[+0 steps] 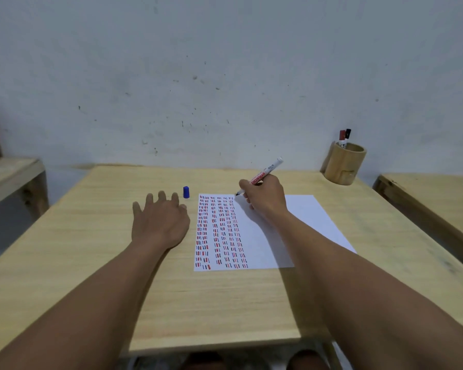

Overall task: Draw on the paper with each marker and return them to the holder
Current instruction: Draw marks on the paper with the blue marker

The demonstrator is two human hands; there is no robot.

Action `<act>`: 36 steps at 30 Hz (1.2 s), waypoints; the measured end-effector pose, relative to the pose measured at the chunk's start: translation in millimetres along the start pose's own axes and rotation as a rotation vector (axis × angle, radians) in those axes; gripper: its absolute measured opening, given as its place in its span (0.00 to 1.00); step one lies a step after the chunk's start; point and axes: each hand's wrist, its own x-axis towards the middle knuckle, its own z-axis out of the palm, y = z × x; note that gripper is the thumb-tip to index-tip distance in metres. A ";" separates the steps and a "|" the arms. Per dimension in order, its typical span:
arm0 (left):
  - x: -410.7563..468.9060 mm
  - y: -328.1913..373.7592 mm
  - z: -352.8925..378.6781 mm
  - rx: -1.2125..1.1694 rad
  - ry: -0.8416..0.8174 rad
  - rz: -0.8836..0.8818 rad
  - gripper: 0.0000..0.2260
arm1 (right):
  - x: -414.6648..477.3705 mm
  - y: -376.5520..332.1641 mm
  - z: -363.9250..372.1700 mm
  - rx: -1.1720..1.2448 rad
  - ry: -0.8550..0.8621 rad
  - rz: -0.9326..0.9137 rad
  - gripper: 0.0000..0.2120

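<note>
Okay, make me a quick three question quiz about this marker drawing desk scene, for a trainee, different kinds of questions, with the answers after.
1. True or false: the blue cap stands on the paper.
2. How many markers stand in the wooden holder? A) none B) two C) four
3. Fill in: the right hand holds the uncapped marker with its tip at the paper's far ____ part.

Key: 1 false, it stands on the table beyond the left hand. 2 B. 3 middle.
</note>
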 end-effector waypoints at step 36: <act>26.8 6.9 -18.9 -0.251 0.201 0.063 0.20 | 11.8 -4.4 -5.8 0.280 0.000 0.083 0.11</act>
